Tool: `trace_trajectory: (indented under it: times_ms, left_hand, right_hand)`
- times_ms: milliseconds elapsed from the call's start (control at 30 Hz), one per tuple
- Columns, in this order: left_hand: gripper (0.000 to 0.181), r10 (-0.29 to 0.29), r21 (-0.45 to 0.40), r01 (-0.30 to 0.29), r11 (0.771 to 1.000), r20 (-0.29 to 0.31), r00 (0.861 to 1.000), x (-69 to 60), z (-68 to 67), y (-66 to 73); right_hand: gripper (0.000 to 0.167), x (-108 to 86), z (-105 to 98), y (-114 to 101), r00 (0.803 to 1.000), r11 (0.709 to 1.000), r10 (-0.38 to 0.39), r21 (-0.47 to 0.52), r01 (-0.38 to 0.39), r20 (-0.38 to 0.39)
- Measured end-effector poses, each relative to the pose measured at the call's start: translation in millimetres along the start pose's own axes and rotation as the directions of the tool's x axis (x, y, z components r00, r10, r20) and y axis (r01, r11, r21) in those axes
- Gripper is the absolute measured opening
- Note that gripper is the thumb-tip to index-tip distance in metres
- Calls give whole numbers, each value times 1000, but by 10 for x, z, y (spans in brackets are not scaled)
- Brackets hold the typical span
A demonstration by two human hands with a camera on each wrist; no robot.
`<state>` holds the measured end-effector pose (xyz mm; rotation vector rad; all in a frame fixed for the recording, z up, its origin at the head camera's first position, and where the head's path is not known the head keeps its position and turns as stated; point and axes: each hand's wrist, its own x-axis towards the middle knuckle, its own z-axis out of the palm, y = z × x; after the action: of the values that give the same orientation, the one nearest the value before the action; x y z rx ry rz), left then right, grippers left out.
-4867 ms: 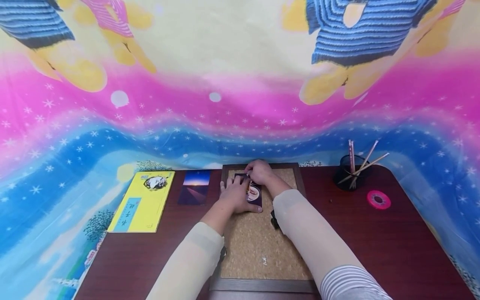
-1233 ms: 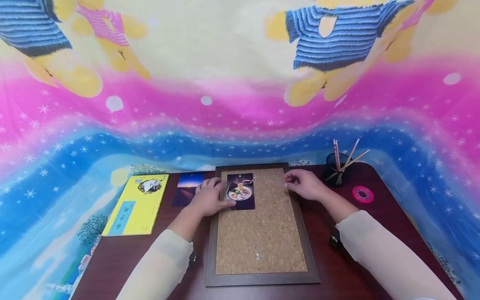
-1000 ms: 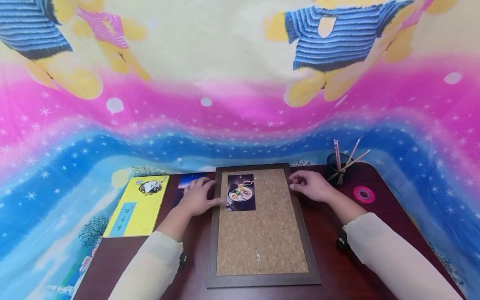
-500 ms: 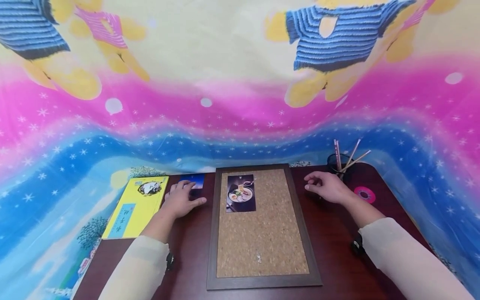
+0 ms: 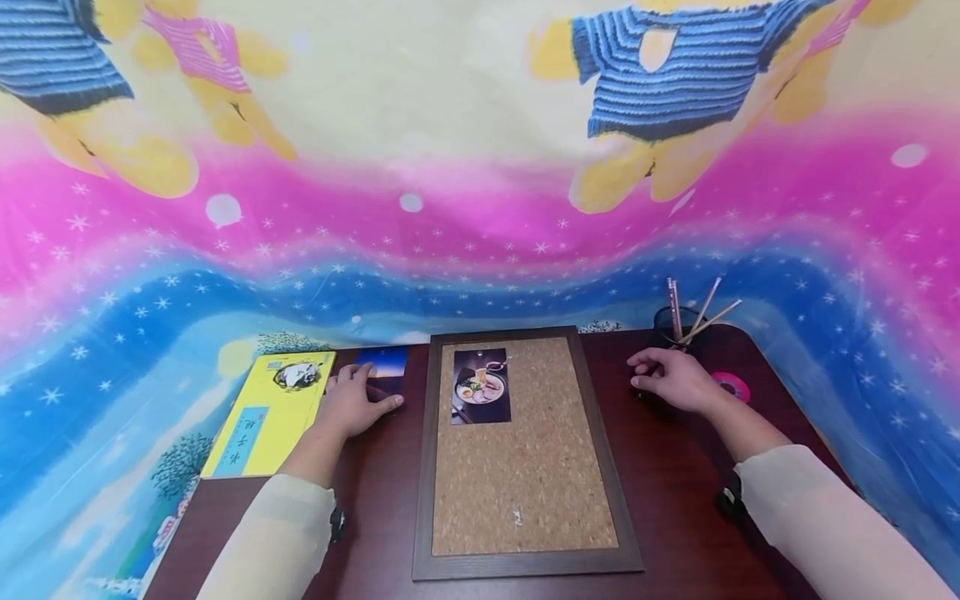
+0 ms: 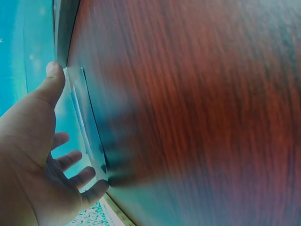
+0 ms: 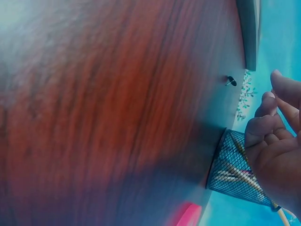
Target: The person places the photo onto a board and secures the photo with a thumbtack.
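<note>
My left hand hovers at the lower left of a sunset photo and partly hides it. Its fingers are spread and loosely bent, holding nothing; the left wrist view shows them close to the photo's edge. My right hand is over the table in front of the pencil cup, fingers loosely curled with nothing in them. A thumbtack lies on the table near it in the right wrist view. Between the hands lies a framed corkboard, bearing a photo of a noodle bowl at its upper left with a small tack at the top.
A yellow book lies left of my left hand. The black mesh cup with several pencils stands at the back right. Behind my right hand is a pink ring-shaped roll. A patterned cloth hangs behind the table.
Both hands earlier worked at the noodle-bowl photo on the corkboard. They have since parted: the left moved left to the sunset photo, the right moved right toward the pencil cup and thumbtack.
</note>
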<state>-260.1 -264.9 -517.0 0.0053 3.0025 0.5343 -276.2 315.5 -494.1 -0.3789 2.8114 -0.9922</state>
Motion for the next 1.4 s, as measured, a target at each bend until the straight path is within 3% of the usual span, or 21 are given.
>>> trace_trajectory:
  times_ms: [533, 967, 1167, 1400]
  left_hand:
    - [102, -71, 37, 73, 997, -41, 997, -55, 114, -32]
    - [108, -169, -81, 167, 983, -20, 985, -56, 49, 18]
    - [112, -168, -114, 165, 980, -17, 986, -67, 22, 19]
    - [99, -145, -176, 131, 976, -70, 987, -83, 18, 20]
  right_hand:
    - [28, -68, 119, 143, 995, 997, 40, -63, -34, 91]
    - [20, -60, 153, 127, 996, 994, 29, -107, -20, 85]
    - [9, -64, 164, 146, 997, 993, 11, -120, -2, 76]
    - [7, -81, 181, 147, 998, 994, 2, -107, 5, 68]
